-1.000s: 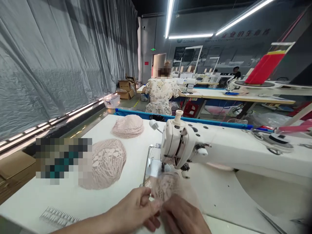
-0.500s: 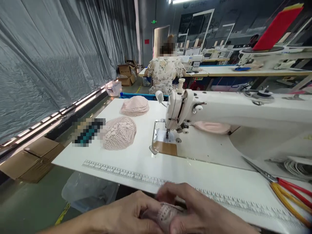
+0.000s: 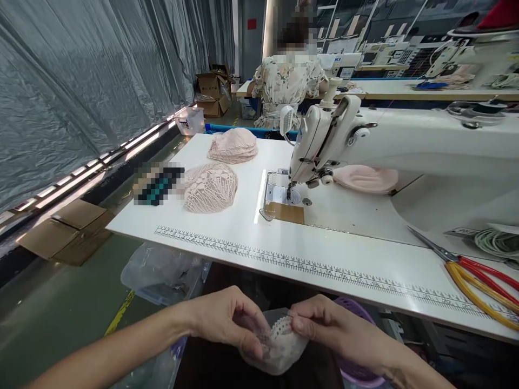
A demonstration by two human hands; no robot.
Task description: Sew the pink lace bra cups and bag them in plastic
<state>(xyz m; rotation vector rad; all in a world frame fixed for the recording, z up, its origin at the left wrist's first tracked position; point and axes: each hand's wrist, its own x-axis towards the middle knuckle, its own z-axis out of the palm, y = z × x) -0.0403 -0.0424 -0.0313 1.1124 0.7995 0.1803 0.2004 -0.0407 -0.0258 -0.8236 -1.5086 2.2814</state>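
A pale, sheer lace bra cup (image 3: 281, 351) with a scalloped edge hangs below the table's front edge, between my two hands. My left hand (image 3: 233, 319) grips its left side, thumb in front and fingers partly hidden by the fabric. At the upper right rim, my right hand (image 3: 320, 321) pinches the edge between thumb and fingers. Beyond them on the white table (image 3: 227, 232) lies a flat pink lace cup (image 3: 211, 187), with a stack of pink lace cups (image 3: 233, 145) behind it.
A white sewing machine (image 3: 324, 135) stands on the table, with a pink padded piece (image 3: 365, 179) under its arm. Scissors (image 3: 466, 270) with red and yellow handles lie at right. A purple basket (image 3: 357, 373) sits below. A person (image 3: 286, 78) sits ahead, back turned.
The view has tilted down and shifted. My hands have moved apart and hold the lace cup spread open, where before they were bunched closely around it.
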